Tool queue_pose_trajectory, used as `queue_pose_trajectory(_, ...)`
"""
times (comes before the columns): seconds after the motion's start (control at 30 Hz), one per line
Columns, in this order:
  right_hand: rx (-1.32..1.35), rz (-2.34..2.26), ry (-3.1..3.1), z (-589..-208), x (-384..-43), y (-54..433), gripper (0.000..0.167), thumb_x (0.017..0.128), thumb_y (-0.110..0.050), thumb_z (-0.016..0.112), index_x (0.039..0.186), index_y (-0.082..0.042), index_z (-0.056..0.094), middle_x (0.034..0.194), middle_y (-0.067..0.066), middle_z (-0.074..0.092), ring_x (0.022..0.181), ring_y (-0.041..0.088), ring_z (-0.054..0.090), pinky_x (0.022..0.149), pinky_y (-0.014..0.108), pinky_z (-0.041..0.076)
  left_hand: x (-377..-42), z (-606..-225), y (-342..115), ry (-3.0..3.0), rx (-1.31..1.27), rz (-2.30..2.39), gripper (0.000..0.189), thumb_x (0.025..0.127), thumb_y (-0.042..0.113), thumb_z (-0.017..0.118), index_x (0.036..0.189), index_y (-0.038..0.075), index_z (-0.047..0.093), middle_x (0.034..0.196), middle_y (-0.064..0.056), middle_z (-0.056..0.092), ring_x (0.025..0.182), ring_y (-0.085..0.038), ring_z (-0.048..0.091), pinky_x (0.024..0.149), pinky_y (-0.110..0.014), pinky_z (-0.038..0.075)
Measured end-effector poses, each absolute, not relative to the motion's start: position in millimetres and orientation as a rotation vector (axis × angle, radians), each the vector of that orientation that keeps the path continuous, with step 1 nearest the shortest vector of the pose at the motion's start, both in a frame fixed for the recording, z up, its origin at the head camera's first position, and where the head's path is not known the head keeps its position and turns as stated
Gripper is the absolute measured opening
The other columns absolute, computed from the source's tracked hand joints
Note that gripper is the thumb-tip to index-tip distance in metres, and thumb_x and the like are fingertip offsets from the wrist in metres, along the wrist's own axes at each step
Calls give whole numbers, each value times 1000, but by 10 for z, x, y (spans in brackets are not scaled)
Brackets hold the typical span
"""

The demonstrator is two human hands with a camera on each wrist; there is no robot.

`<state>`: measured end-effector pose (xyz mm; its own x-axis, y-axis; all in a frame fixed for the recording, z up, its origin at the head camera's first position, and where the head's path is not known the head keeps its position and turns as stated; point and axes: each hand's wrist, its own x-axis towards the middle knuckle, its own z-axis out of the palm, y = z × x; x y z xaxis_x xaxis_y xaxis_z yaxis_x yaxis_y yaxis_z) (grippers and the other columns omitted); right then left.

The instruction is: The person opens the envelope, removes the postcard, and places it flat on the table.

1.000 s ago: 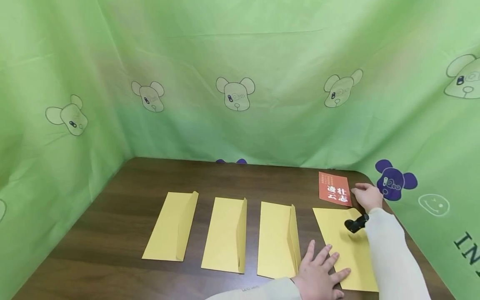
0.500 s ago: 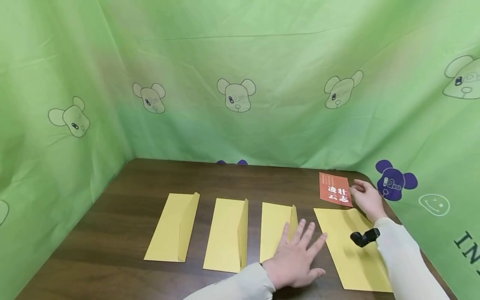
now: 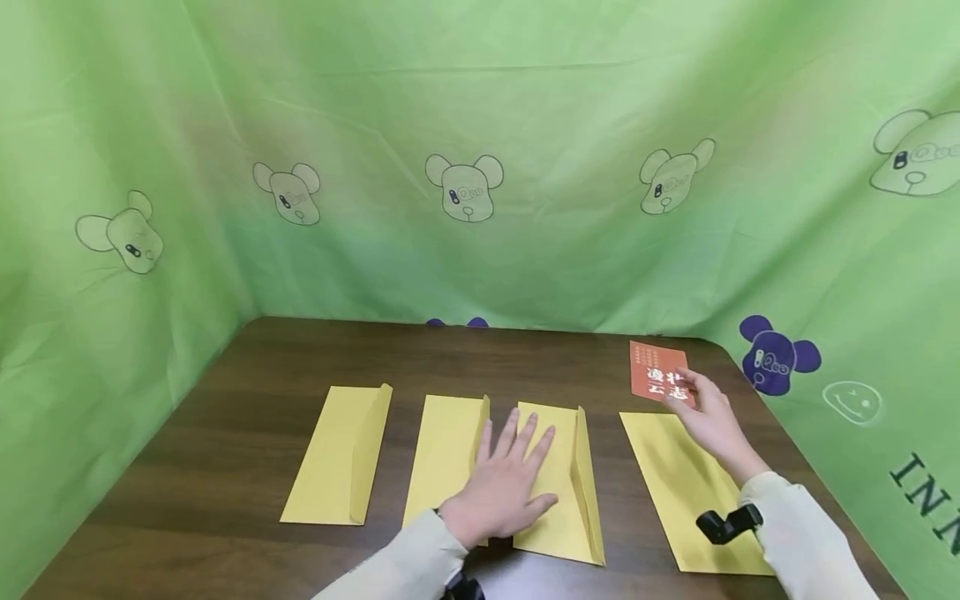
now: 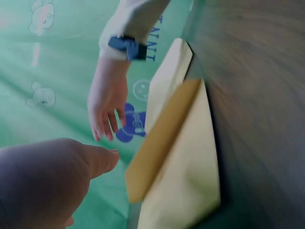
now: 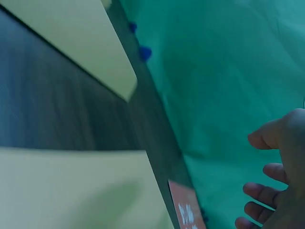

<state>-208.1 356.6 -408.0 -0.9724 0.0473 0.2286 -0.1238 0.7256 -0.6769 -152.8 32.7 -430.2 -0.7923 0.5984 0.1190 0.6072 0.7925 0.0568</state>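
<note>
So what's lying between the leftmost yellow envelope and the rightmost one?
The second yellow envelope and third yellow envelope, partly hidden by the left hand, with brown tabletop in the gaps; the head view shows it.

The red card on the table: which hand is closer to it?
Right. In the head view, the right hand overlaps the red card at its near right corner; the left hand is farther left and nearer the person, over two yellow envelopes.

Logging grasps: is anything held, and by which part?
Nothing is held: the left hand is over yellow envelopes, the right hand near the red card.
</note>
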Motion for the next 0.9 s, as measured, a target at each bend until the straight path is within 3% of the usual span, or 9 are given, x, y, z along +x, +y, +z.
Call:
queue_pose_trajectory(0.3,246,1045,-2740,-4160,-1694,3077,65,95,-18,64,145,10,33,136,38,38,125,56,28,96,69,26,-1469,-4470,19,-2867,-974,-62,80,94,60,53,157,17,31,162,-7,27,150,-32,14,115,-60,18)
queue_pose_trajectory(0.6,379,787,-2849,-4376,-1295,2610,72,90,-32,71,145,2,40,138,32,38,125,52,32,91,69,28,-1319,-4511,-29,-2901,-1038,1,78,91,73,46,153,26,41,160,-2,32,151,-30,15,116,-59,16)
queue_pose_trajectory(0.9,534,489,-2834,-4487,-1159,2418,68,87,-34,75,143,-6,49,140,26,43,128,48,38,93,69,33,-1298,-4539,-19,-2946,-1014,71,71,91,75,41,150,35,46,159,-1,34,151,-30,15,115,-60,16)
